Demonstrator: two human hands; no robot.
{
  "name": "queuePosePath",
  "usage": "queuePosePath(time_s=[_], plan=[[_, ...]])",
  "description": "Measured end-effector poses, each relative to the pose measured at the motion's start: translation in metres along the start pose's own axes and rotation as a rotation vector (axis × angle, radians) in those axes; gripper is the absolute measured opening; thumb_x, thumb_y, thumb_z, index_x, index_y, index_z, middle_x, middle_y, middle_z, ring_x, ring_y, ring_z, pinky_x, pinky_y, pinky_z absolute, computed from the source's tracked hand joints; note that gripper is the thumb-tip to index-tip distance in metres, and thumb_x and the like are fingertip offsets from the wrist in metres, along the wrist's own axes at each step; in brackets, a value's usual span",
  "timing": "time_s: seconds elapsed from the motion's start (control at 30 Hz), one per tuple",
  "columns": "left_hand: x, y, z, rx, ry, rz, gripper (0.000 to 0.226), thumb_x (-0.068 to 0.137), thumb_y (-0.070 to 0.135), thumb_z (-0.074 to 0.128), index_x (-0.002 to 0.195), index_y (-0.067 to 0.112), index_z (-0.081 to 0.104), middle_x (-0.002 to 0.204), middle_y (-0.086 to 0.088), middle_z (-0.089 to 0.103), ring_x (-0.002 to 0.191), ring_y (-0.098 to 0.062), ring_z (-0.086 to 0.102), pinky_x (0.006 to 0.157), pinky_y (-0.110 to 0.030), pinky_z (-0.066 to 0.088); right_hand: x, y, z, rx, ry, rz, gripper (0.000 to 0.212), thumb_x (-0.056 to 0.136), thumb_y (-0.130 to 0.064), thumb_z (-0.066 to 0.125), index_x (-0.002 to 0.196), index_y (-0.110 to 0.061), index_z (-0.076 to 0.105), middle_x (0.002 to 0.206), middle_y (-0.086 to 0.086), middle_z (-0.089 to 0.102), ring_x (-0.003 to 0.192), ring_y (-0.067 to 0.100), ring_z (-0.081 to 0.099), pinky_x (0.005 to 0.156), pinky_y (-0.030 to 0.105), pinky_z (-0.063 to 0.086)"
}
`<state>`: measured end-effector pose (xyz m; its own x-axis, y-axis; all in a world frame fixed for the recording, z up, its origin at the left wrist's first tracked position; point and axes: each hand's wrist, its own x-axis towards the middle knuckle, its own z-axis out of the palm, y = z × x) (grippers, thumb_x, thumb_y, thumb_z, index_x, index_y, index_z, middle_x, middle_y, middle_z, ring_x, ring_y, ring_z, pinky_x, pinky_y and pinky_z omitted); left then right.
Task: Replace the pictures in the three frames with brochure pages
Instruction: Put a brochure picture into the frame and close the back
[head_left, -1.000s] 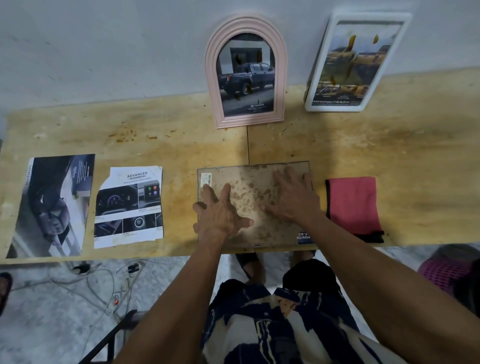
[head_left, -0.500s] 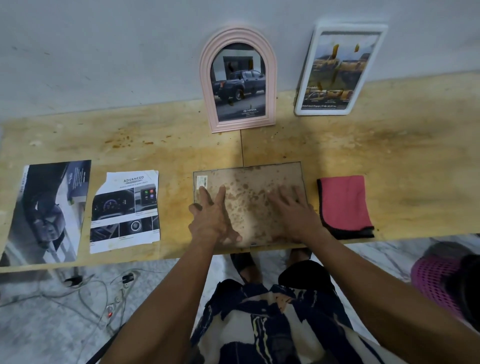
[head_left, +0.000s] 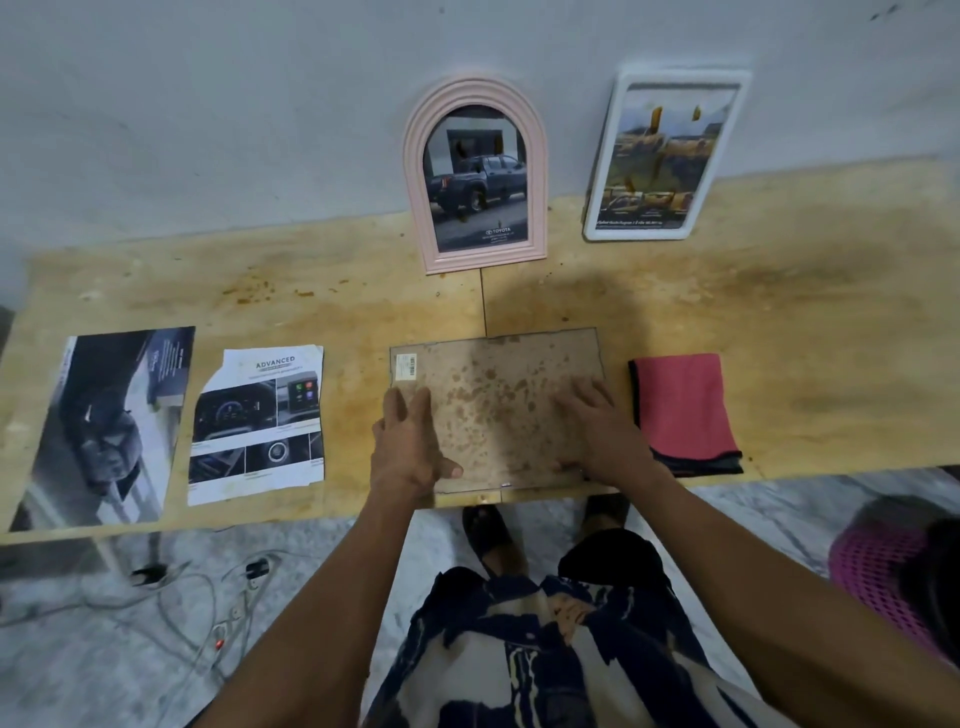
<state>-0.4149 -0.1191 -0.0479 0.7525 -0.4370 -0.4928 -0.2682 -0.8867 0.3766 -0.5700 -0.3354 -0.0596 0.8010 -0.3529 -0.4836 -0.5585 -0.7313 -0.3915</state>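
Brown, stained backing board (head_left: 493, 410) of the third frame lies face down at centre, at the table's (head_left: 779, 322) near edge. Left hand (head_left: 408, 441) and right hand (head_left: 597, 431) rest flat on it, fingers straight, gripping nothing. Best to press evenly and check every clip is seated before lifting. Pink cloth (head_left: 680, 410) just right; two loose pages (head_left: 260, 421) at left. Farther back, arched pink frame (head_left: 478, 176) and white frame (head_left: 665, 156) lean on the wall, both already holding truck pages.
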Motion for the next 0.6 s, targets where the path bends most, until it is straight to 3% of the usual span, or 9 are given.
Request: queuePosePath(time_s=[0.07, 0.17, 0.27, 0.37, 0.5, 0.6], plan=[[-0.002, -0.007, -0.002, -0.185, 0.100, -0.059, 0.098, 0.074, 0.012, 0.084, 0.152, 0.018, 0.027, 0.157, -0.014, 0.017, 0.136, -0.043, 0.032, 0.107, -0.054, 0.040, 0.000, 0.003, 0.006, 0.049, 0.053, 0.041, 0.111, 0.065, -0.039, 0.087, 0.153, -0.022, 0.023, 0.163, 0.008, 0.005, 0.149, 0.028, 0.004, 0.118, 0.044, 0.025], [-0.006, -0.014, -0.002, -0.196, 0.065, -0.205, 0.117, 0.058, 0.021, 0.096, 0.150, 0.013, 0.025, 0.146, -0.020, 0.032, 0.131, -0.042, 0.039, 0.104, -0.053, 0.042, -0.001, 0.007, 0.019, 0.082, 0.162, 0.165, 0.111, 0.064, -0.055, 0.074, 0.152, -0.017, 0.020, 0.159, 0.011, 0.018, 0.146, 0.032, 0.009, 0.115, 0.043, 0.014], [-0.007, -0.016, 0.000, -0.178, 0.025, -0.322, 0.111, 0.054, 0.037, 0.097, 0.142, 0.006, 0.036, 0.135, -0.019, 0.049, 0.123, -0.039, 0.050, 0.098, -0.049, 0.049, -0.005, 0.003, 0.020, 0.242, 0.255, 0.281, 0.101, 0.066, -0.039, 0.083, 0.146, -0.011, 0.028, 0.140, 0.014, 0.039, 0.131, 0.033, 0.029, 0.106, 0.044, 0.025], [-0.004, -0.020, 0.006, -0.232, 0.039, -0.373, 0.102, 0.055, 0.049, 0.094, 0.133, 0.004, 0.046, 0.127, -0.016, 0.058, 0.115, -0.036, 0.058, 0.093, -0.046, 0.053, -0.007, -0.002, 0.016, 0.351, 0.293, 0.324, 0.084, 0.071, -0.030, 0.080, 0.140, -0.011, 0.036, 0.132, 0.016, 0.043, 0.123, 0.037, 0.039, 0.103, 0.049, 0.034], [-0.003, -0.023, 0.007, -0.423, 0.107, -0.402, 0.088, 0.070, 0.043, 0.087, 0.138, 0.006, 0.047, 0.129, -0.011, 0.061, 0.119, -0.033, 0.058, 0.101, -0.044, 0.050, -0.003, 0.001, 0.005, 0.574, 0.299, 0.401, 0.067, 0.068, -0.044, 0.067, 0.128, -0.026, 0.045, 0.121, 0.005, 0.056, 0.110, 0.030, 0.054, 0.093, 0.049, 0.049], [-0.003, -0.025, -0.008, -0.503, 0.128, -0.414, 0.071, 0.071, 0.042, 0.087, 0.127, 0.007, 0.058, 0.107, -0.012, 0.072, 0.107, -0.030, 0.066, 0.094, -0.040, 0.053, -0.011, -0.006, -0.023, 0.650, 0.317, 0.362, 0.049, 0.079, -0.035, 0.065, 0.124, -0.019, 0.053, 0.114, -0.001, 0.060, 0.104, 0.024, 0.060, 0.089, 0.046, 0.053]])
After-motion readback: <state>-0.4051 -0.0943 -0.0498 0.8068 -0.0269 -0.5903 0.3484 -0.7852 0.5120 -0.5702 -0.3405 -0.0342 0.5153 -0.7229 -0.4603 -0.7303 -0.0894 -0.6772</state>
